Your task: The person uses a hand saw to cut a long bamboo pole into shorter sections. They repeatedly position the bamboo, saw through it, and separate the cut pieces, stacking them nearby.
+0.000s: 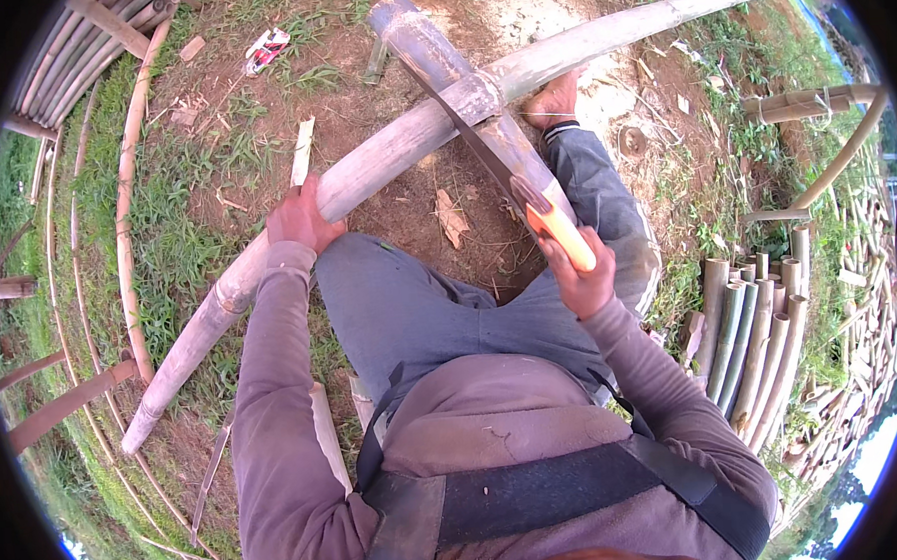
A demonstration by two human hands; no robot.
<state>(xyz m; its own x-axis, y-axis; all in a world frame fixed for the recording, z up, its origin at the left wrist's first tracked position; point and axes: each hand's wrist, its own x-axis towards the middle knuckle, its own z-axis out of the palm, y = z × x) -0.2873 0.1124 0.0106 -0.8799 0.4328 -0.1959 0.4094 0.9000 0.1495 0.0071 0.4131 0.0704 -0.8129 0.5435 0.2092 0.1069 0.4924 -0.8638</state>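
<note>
A long pale bamboo pole (pixel 393 157) slants across my lap from lower left to upper right, lying over a thicker bamboo piece (pixel 423 46) on the ground. My left hand (pixel 304 218) is wrapped round the pole above my left knee. In my right hand (pixel 580 274) is the orange handle of a hand saw (pixel 469 136). Its dark blade lies against the pole, just left of a node near where the two bamboos cross. My bare right foot (pixel 553 102) is beside the crossing, under the pole.
Cut bamboo lengths (pixel 756 337) stand bundled at the right, with a large heap of pieces (pixel 862 362) beyond. A bamboo rack (pixel 88 55) is at the upper left. Another blade (pixel 213 475) lies at lower left. A red and white packet (pixel 266 51) and chips lie on the dirt.
</note>
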